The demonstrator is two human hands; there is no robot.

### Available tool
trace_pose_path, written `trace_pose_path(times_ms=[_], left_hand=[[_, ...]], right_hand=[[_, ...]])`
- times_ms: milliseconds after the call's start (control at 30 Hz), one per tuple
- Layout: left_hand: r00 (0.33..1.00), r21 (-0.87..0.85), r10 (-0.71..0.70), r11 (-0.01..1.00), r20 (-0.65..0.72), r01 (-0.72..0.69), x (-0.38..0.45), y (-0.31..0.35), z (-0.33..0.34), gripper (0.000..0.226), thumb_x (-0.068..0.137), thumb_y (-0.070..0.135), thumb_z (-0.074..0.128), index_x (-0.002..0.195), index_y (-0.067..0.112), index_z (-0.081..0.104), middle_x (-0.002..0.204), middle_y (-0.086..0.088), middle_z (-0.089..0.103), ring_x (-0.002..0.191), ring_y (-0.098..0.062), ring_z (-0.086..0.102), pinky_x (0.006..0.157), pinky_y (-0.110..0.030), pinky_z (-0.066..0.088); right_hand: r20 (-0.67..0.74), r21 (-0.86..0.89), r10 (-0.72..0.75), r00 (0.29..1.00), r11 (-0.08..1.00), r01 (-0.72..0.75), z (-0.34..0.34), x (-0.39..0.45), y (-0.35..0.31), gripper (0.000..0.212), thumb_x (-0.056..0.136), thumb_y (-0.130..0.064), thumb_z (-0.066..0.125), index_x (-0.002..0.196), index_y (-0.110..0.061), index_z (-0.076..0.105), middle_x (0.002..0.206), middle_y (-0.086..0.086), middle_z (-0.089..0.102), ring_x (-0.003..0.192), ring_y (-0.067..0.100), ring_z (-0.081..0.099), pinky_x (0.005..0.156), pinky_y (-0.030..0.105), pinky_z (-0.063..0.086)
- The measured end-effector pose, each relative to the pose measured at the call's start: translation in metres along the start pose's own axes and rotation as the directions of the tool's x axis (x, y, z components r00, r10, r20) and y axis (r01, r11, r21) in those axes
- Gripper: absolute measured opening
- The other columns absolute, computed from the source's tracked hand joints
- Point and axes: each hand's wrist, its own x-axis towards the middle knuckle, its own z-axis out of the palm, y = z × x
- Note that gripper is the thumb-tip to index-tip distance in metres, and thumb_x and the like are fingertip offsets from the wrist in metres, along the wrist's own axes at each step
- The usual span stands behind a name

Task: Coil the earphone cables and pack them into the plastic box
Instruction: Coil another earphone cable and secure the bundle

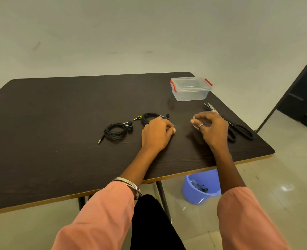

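No brand, label or legible writing is visible on any item.

Well to the left of the left hand, a coiled black earphone cable (115, 131) lies flat on the dark table (40, 123), its jack plug pointing toward the near left and its earbuds on the side nearer the hand. A second coiled earphone cable (149, 117), with a yellow-marked plug, lies just beyond the left hand and partly behind its knuckles.

The left hand (157, 132) rests on the table with fingers curled inward. Its fingertips are at or against the second coil; whether they actually grip the cable cannot be told, as the hand hides the contact. A metal bangle (129, 185) sits on the left forearm at the edge of a pink sleeve (98, 219).

The right hand (211, 126), apart from the left, is loosely curled over a small pale round object (194, 117) on the table, thumb and fingers around it; most of the object is hidden and it cannot be identified. A ring is on one finger.

Just to the right of the right hand, and partly behind it, lie black-handled scissors (239, 131). Beyond the right hand, near the far table edge, stands the clear plastic box (191, 89), lid on, with red clips. Below the table, on the floor, stands a blue tub (194, 193).
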Motion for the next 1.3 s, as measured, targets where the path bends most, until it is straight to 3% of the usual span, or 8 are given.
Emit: trace_pose_path(times_ms=[167, 267, 367, 533, 733, 900, 1133, 1300], left_hand=[[1.0, 0.005, 0.022, 1.0, 0.0, -0.022, 0.001, -0.002, 0.001, 0.016, 0.089, 0.033, 0.06, 0.099, 0.029, 0.072, 0.102, 0.007, 0.066, 0.096, -0.014, 0.063, 0.079, -0.035, 0.051], [1.0, -0.001, 0.025, 1.0, -0.006, -0.025, 0.002, -0.003, 0.001, 0.02, 0.089, 0.033, 0.059, 0.104, 0.028, 0.071, 0.105, 0.007, 0.067, 0.098, -0.013, 0.063, 0.08, -0.035, 0.051], [0.999, 0.007, 0.032, 0.999, -0.003, -0.032, 0.0, -0.002, 0.0, 0.025, 0.09, 0.033, 0.058, 0.112, 0.027, 0.068, 0.107, 0.005, 0.067, 0.101, -0.014, 0.061, 0.081, -0.034, 0.049], [0.997, 0.045, 0.067, 0.997, 0.025, -0.068, 0.0, 0.0, -0.001, 0.033, 0.092, 0.032, 0.056, 0.124, 0.027, 0.06, 0.106, 0.006, 0.065, 0.103, -0.015, 0.059, 0.078, -0.033, 0.045], [0.996, 0.076, 0.09, 0.993, 0.028, -0.092, 0.0, 0.0, 0.001, 0.04, 0.094, 0.033, 0.053, 0.133, 0.024, 0.054, 0.114, 0.003, 0.061, 0.105, -0.017, 0.059, 0.079, -0.034, 0.046], [0.997, 0.073, 0.071, 0.995, -0.032, -0.068, -0.001, 0.002, 0.0, 0.032, 0.096, 0.03, 0.05, 0.124, 0.022, 0.062, 0.116, -0.001, 0.063, 0.106, -0.021, 0.059, 0.083, -0.037, 0.047], [0.993, 0.181, 0.053, 0.983, -0.108, -0.032, 0.004, 0.013, 0.001, 0.026, 0.097, 0.029, 0.049, 0.109, 0.016, 0.068, 0.104, -0.006, 0.067, 0.093, -0.029, 0.064, 0.071, -0.036, 0.048], [0.991, 0.291, 0.077, 0.956, -0.112, -0.041, 0.008, 0.014, 0.003, 0.028, 0.1, 0.027, 0.042, 0.108, 0.011, 0.064, 0.102, -0.011, 0.066, 0.091, -0.033, 0.063, 0.063, -0.034, 0.038]], right_hand=[[-0.262, -0.32, 0.059, 0.963, 0.936, -0.144, -0.03, 0.001, 0.013, 0.023, 0.091, -0.011, 0.06, 0.112, -0.008, 0.068, 0.116, 0.014, 0.063, 0.112, 0.029, 0.048, 0.086, 0.033, 0.04], [-0.144, -0.615, 0.198, 0.97, 0.75, -0.244, -0.053, 0.004, 0.029, 0.03, 0.091, -0.019, 0.061, 0.118, -0.005, 0.063, 0.117, 0.022, 0.059, 0.112, 0.039, 0.047, 0.088, 0.042, 0.043], [0.007, -0.719, 0.293, 0.956, 0.666, -0.199, -0.059, 0.006, 0.035, 0.036, 0.092, -0.028, 0.06, 0.118, -0.003, 0.057, 0.114, 0.023, 0.059, 0.109, 0.039, 0.051, 0.087, 0.043, 0.045], [0.123, -0.754, 0.293, 0.948, 0.648, -0.103, -0.062, 0.014, 0.023, 0.032, 0.089, -0.025, 0.065, 0.111, -0.003, 0.056, 0.103, 0.02, 0.062, 0.097, 0.035, 0.058, 0.083, 0.042, 0.051], [0.16, -0.753, 0.265, 0.951, 0.655, -0.056, -0.071, 0.022, 0.008, 0.046, 0.087, -0.022, 0.068, 0.122, -0.002, 0.046, 0.118, 0.023, 0.051, 0.103, 0.039, 0.057, 0.088, 0.045, 0.048], [0.114, -0.556, 0.177, 0.978, 0.827, -0.085, -0.09, 0.025, -0.006, 0.041, 0.084, -0.017, 0.071, 0.118, -0.005, 0.052, 0.118, 0.022, 0.055, 0.104, 0.037, 0.055, 0.092, 0.046, 0.049], [0.451, -0.424, 0.007, 0.892, 0.882, 0.207, -0.108, 0.006, -0.049, 0.053, 0.072, -0.016, 0.082, 0.115, -0.011, 0.051, 0.105, 0.01, 0.058, 0.088, 0.019, 0.053, 0.069, 0.024, 0.043], [0.485, -0.502, -0.017, 0.875, 0.813, 0.294, -0.119, -0.002, -0.061, 0.065, 0.061, -0.033, 0.088, 0.112, -0.015, 0.052, 0.106, 0.009, 0.056, 0.093, 0.024, 0.052, 0.079, 0.037, 0.048]])
